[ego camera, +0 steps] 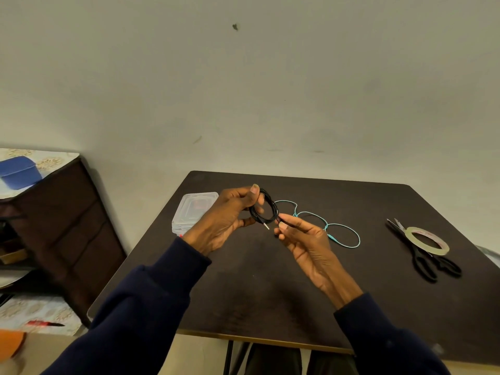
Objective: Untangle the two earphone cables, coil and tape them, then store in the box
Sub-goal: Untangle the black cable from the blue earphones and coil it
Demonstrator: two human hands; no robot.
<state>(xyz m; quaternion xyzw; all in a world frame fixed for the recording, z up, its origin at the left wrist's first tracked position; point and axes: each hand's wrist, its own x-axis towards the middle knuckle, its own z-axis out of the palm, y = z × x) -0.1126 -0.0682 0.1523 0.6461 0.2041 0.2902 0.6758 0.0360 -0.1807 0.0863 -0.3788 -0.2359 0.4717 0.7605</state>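
Pale, scuffed wall point(243, 90) across the upper frame. Below it, dark brown square table point(270, 293), far edge against the wall. Brown cabinet point(67, 226) off the table's left side, blue object point(19, 171) on its patterned top. Both arms in dark navy sleeves, reaching in from the near edge and meeting above the table's middle. Left hand point(227, 220): thumb pressed on the top of the coil, fingers curled round behind it, gripping firmly. Right hand point(303, 239): thumb and forefinger pinching the cable at the coil's lower right rim, remaining fingers loosely bent, holding nothing else. Clear lidded plastic box point(193, 209) near the far-left table corner, shut, partly hidden behind the left hand. Black-handled scissors point(418, 255) flat on the right side of the table, blades pointing away. Translucent yellowish tape roll point(433, 251) lying on top of the scissors. Thin teal earphone cable point(346, 226) loose on the table in open loops, just behind the right hand, well apart from the tape. Black earphone cable point(266, 209) wound in a tight round coil, held off the table between both hands. Silver jack plug point(266, 226) poking out free below the coil. Can't tell if any tape is on the coil.
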